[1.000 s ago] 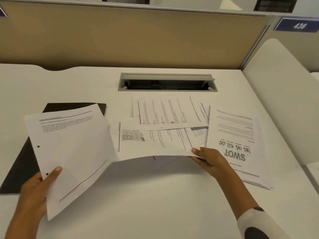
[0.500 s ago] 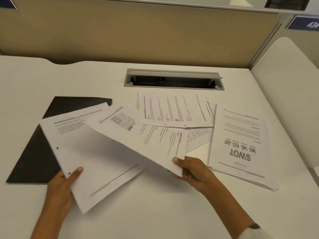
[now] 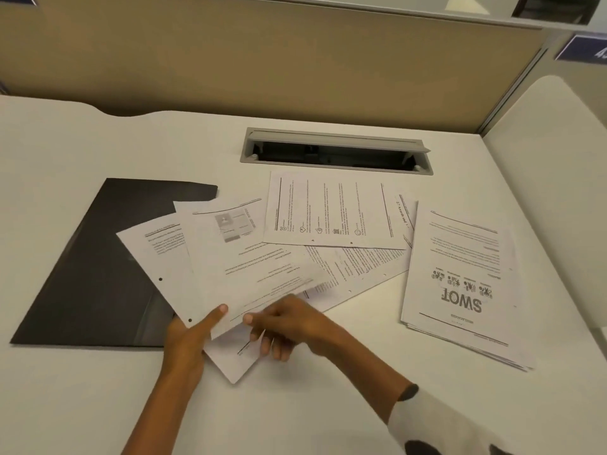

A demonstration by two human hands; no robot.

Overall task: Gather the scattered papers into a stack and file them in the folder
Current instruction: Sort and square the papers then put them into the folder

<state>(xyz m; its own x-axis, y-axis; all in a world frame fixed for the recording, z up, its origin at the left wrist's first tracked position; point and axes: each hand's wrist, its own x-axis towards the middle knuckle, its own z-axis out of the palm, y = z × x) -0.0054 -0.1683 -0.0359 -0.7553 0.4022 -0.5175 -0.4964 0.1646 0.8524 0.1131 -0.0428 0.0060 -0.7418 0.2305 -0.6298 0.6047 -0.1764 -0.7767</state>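
left hand (image 3: 185, 344) pinches two fanned sheets (image 3: 230, 274) over the black folder (image 3: 95, 264); right hand (image 3: 285, 326) grips their lower edge. swot stack (image 3: 460, 284) lies apart, right.

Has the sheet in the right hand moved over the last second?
Yes. The right hand carried the photo sheet leftward, away from the SWOT stack, onto the left hand's sheet.

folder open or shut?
Shut. The folder lies flat on the desk as one dark cover, with no inside or papers showing; loose sheets overlap its right edge.
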